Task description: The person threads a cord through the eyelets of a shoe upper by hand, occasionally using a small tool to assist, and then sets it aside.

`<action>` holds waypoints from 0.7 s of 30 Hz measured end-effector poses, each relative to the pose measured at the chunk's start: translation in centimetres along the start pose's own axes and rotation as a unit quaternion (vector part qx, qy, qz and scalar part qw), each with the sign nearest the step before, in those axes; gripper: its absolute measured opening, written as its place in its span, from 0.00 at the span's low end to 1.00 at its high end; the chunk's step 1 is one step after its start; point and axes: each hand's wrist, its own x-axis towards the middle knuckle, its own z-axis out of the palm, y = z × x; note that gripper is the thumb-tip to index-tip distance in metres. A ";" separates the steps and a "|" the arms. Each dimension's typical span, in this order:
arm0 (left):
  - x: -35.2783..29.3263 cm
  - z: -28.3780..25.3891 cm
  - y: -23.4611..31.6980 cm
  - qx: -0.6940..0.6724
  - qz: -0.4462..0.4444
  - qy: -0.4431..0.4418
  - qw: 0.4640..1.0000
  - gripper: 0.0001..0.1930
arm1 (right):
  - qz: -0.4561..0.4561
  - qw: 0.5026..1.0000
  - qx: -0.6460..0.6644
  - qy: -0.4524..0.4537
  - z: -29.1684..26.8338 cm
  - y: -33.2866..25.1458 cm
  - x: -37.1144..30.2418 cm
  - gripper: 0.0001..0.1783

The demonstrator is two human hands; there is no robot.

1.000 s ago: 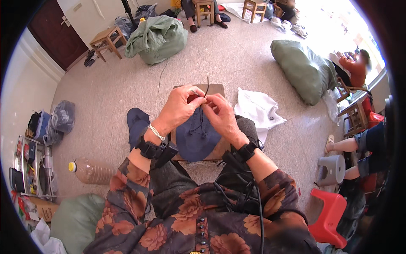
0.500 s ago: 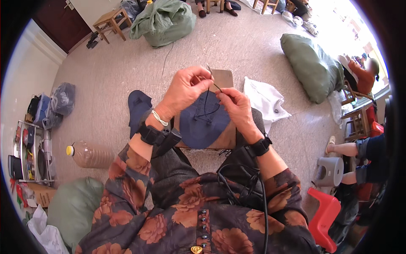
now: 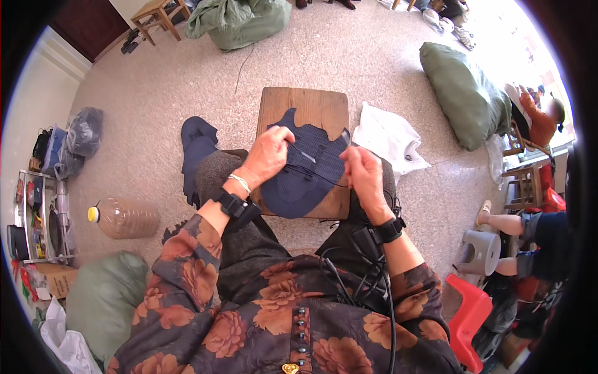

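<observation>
Left hand (image 3: 272, 153) pinches a slim metal tool (image 3: 304, 154); right hand (image 3: 364, 177) curls, hold unclear; keep the navy shoe upper (image 3: 291, 196) flat.

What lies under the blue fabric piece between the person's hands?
A wooden top shows beyond the far and near edges of the blue fabric piece. The part directly beneath is covered, so whether anything else lies there cannot be seen.
</observation>
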 end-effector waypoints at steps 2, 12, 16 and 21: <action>-0.5 1.6 0.3 0.005 -0.012 -0.001 1.000 0.03 | -0.087 0.960 -0.265 -0.036 0.5 0.6 0.0 0.14; -0.3 1.8 0.5 0.007 -0.086 -0.018 0.996 0.10 | -0.194 0.883 -0.425 -0.049 1.4 2.8 0.0 0.05; -0.8 2.2 0.8 0.025 -0.004 -0.042 0.999 0.08 | -0.221 0.873 -0.433 -0.046 2.4 2.2 -0.3 0.04; -1.6 3.1 0.5 0.022 -0.019 -0.073 0.997 0.05 | -0.233 0.866 -0.438 -0.051 2.4 2.6 0.3 0.04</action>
